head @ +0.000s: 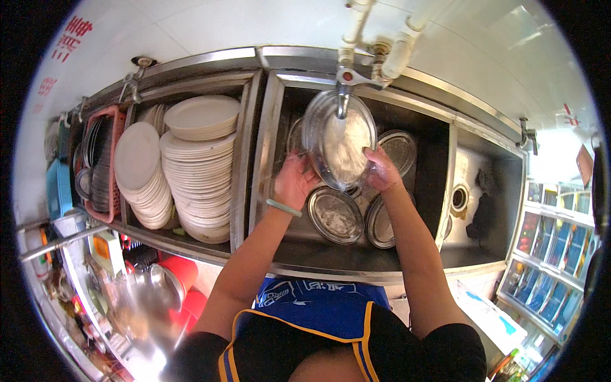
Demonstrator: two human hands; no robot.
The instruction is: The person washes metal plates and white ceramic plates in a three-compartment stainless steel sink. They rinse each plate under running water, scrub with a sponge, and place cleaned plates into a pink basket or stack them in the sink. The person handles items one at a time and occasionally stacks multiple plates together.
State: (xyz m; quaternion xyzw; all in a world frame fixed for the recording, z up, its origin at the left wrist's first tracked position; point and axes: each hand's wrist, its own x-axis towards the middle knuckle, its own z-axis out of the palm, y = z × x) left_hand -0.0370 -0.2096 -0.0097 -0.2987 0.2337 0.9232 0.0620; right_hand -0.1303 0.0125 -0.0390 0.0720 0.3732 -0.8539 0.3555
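An oval metal plate is tilted under the faucet, and water spreads over its surface. My right hand grips the plate's right edge with the thumb on the rim. My left hand, with a bracelet at the wrist, is at the plate's lower left; the fingers are blurred and partly behind it, so their hold is unclear. In the middle basin below lie several more oval metal plates, one under my hands, another partly hidden by my right forearm, and one at the upper right.
Tall stacks of white plates fill the left basin. Beyond them stands a pink plastic basket holding dark dishes. The right basin has a drain and a dark cloth-like thing. White pipes run up the wall behind the faucet.
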